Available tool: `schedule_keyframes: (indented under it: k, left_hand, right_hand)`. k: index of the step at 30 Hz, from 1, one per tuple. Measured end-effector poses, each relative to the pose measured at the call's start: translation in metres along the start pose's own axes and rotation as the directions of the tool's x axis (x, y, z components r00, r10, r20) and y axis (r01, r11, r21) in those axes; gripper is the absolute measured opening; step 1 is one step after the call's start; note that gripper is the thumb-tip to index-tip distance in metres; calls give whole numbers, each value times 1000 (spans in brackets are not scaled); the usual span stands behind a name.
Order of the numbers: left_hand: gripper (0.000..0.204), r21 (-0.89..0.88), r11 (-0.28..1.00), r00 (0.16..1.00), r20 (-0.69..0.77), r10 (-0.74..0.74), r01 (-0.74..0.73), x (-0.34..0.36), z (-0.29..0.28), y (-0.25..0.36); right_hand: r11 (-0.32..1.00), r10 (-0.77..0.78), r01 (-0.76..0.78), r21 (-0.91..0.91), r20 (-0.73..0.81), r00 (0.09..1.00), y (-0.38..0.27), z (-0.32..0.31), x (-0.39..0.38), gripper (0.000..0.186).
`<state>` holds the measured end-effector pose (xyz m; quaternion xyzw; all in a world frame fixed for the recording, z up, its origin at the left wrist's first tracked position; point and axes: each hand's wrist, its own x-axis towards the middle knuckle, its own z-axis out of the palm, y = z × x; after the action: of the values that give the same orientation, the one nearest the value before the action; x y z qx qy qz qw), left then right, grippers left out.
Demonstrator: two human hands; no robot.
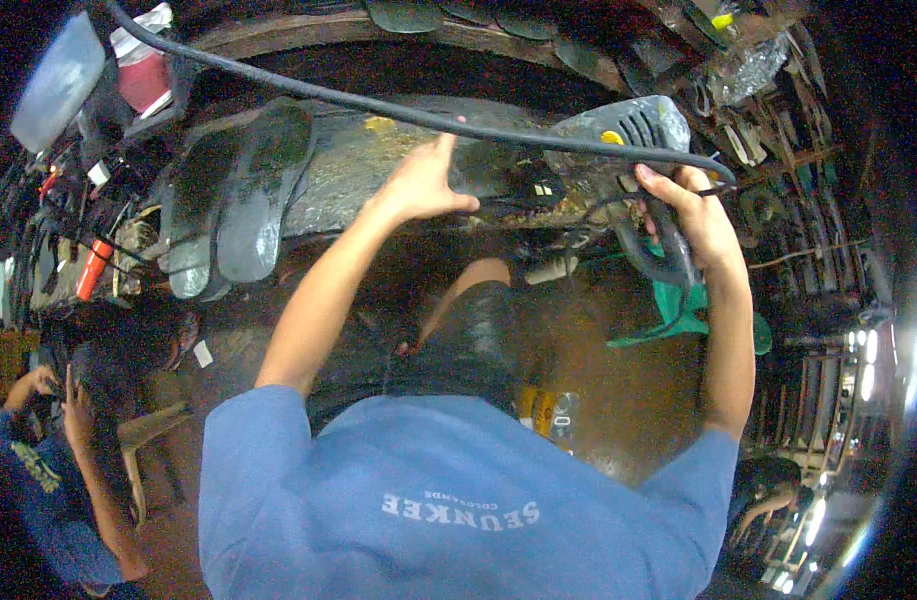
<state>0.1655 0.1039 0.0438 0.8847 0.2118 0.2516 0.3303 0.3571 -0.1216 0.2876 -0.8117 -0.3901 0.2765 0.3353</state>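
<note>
My left hand (429,185) is over a grey, worn workbench surface (334,170), thumb and a finger spread apart; some fingertips are hard to see behind a thick black hose (309,88) that crosses the view. My right hand (684,215) is closed on the dark handle of a grey power tool (659,125) with vents and a yellow button (611,137). The hose bends round just beside that hand, and thinner dark cords run below the tool.
Dark curved sheets (249,220) lie at the left of the bench, beside a red cylinder (96,262). A green plastic object (679,310) is below the tool. A co-worker (59,480) is at lower left, another person (769,500) at lower right. Racks of parts line the right.
</note>
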Motion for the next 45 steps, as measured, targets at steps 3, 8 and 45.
schedule_keyframes:
  k: [3,8,45]
  left_hand:
    - [124,-16,999,985,-170,34,-37,-1,-27,-4]
    - [99,-393,897,867,-354,-351,203,-27,-75,-8]
    - [86,-941,331,894,-85,-439,73,-220,-50,12]
  right_hand:
    - [1000,-3,3,-7,-45,999,9,-12,-15,34]
    - [994,70,-74,-86,-54,996,22,-19,-10,39]
    - [999,4,-6,41,57,998,-2,49,36,35]
